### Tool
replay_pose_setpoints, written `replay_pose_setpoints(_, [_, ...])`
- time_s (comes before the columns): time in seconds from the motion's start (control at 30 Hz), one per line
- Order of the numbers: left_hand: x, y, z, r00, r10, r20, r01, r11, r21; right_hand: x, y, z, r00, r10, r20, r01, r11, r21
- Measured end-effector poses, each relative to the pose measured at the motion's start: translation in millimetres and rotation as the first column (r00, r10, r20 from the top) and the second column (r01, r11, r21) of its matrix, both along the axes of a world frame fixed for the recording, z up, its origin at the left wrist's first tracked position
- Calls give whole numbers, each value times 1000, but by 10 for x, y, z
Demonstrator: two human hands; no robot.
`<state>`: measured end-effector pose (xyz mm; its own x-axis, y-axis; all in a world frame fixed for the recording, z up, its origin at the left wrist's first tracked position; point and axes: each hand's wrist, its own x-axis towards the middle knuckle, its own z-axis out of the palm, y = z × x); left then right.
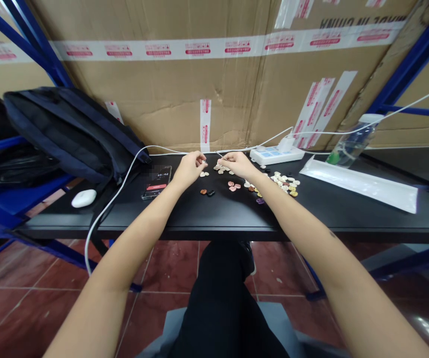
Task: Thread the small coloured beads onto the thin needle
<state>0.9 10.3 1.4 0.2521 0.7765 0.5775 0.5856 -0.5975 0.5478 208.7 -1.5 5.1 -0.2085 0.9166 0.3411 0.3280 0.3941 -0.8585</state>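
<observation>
My left hand (191, 168) is closed in a pinch above the black table, with a small pale piece just showing at its fingertips. To its right, my right hand (239, 164) pinches a thin white strand or stick (221, 155); which of the two I cannot tell. Cream button-like pieces (221, 169) lie beneath the right fingers, and a few more cream pieces (204, 174) sit below the left fingertips. Closer to me are pink pieces (234, 186), a brown piece (203, 191) and a black piece (210, 193). A larger mixed pile (283, 182) lies beside my right forearm.
A phone (157, 182) and white earbud case (83, 198) lie left, near a dark backpack (72, 129). On the right are a power strip (277, 154), a white tray (360, 185) and a bottle (352, 141). A white cable (115, 195) crosses the table; cardboard (155, 104) stands behind.
</observation>
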Motion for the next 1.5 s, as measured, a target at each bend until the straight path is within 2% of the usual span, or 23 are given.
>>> replay_pose_setpoints(0.2, [-66, 64, -14, 996, 84, -26, -84, 996, -1, 8, 8, -10, 998, 1, 64, -3, 1000, 30])
replay_pose_setpoints(0.3, [-120, 53, 26, 981, 177, -86, -174, 984, 42, 15, -9, 0, 997, 1, 82, -3, 1000, 29])
replay_pose_setpoints(0.43, [-205, 77, 27, 924, 303, -234, -291, 953, 84, 22, -12, -8, 993, 8, 118, -11, 1000, 24])
replay_pose_setpoints(0.6, [-296, 184, -67, 830, 404, -384, -393, 913, 109, 16, 23, -47, 989, 32, 142, -36, 999, 32])
replay_pose_setpoints(0.77, [-299, 120, -19, 796, 388, -465, -397, 914, 85, 13, 40, -70, 983, 26, 183, -37, 998, 57])
replay_pose_setpoints(0.9, [-203, -57, 125, 695, 369, -617, -519, 852, -74, 13, 21, -64, 976, 17, 217, -34, 996, 77])
replay_pose_setpoints(1.03, [-141, -155, 198, 644, 341, -685, -549, 830, -103, 11, 2, -54, 971, 12, 238, -32, 996, 80])
replay_pose_setpoints(1.23, [-145, -171, 199, 642, 337, -688, -536, 839, -90, 2, -4, -54, 958, -9, 286, -17, 996, 87])
replay_pose_setpoints(1.5, [-131, -186, 172, 699, 375, -608, -506, 861, -51, -1, -99, -4, 918, 19, 396, -54, 995, 78])
